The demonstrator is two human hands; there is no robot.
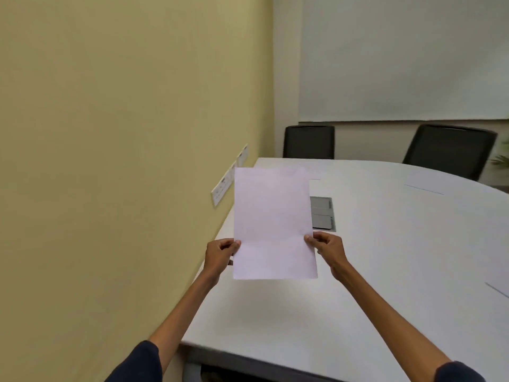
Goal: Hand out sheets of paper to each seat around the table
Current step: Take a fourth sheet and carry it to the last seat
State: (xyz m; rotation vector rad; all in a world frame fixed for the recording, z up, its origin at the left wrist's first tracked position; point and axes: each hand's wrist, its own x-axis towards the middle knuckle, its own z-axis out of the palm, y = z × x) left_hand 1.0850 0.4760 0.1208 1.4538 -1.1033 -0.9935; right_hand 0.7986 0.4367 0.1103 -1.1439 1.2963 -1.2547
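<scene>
Table edge beside yellow wall

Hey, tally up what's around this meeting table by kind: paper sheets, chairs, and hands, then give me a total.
White paper sheets: 3, one held upright, one lying flat on the white table by the far right chair, one cut off at the right edge
Black office chairs: 2
Hands: 2, left hand, right hand
Total: 7

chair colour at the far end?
Both chairs are black, seen in the head view.
</scene>
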